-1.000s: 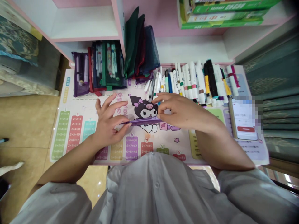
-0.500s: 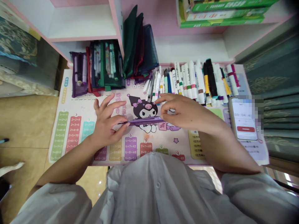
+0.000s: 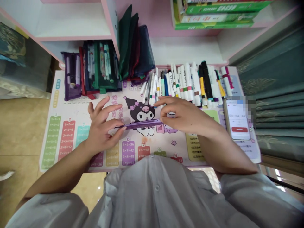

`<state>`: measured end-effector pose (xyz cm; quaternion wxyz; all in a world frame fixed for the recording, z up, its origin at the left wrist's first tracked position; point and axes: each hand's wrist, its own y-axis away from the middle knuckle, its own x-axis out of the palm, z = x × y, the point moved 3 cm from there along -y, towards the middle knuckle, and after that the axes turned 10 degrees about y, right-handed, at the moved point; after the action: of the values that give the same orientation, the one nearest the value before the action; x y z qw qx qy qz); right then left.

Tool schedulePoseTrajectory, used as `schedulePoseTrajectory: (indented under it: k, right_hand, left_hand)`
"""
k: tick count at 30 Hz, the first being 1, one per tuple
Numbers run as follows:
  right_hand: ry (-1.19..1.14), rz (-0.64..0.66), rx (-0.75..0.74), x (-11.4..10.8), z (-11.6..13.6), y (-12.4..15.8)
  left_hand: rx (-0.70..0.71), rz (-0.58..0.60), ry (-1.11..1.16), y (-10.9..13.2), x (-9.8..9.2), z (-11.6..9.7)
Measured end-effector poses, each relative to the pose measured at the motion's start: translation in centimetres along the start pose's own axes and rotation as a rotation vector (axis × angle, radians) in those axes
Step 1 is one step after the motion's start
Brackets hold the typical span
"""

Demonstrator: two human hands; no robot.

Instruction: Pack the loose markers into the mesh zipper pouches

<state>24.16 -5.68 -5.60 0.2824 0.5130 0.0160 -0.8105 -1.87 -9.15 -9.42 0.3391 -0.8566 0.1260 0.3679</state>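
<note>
Between my hands a purple pouch is stretched, seen almost edge-on above the cartoon figure printed on the desk mat. Thumb and index finger of my left hand pinch its left end, while the other fingers are spread. My right hand pinches the right end, its fingers curled. Just beyond the right hand lies a row of markers, mostly white with coloured bands. Whether anything is inside the pouch I cannot tell.
Mesh pouches with pens stand at the back left, beside folded dark pouches leaning on the shelf divider. Green books lie on the upper right shelf. A phone with a timer rests at the mat's right.
The whole view has shifted, so the desk appears a little further left. Both hands keep their pinch on the purple pouch, with hardly any movement.
</note>
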Motion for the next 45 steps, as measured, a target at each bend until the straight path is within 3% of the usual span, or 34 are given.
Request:
schedulePoseTrajectory:
  k: [45]
  right_hand:
    - [0.006,-0.040,0.063,-0.9,-3.0,1.2]
  left_hand:
    - [-0.113,0.034,-0.008,-0.1,-0.1,0.3]
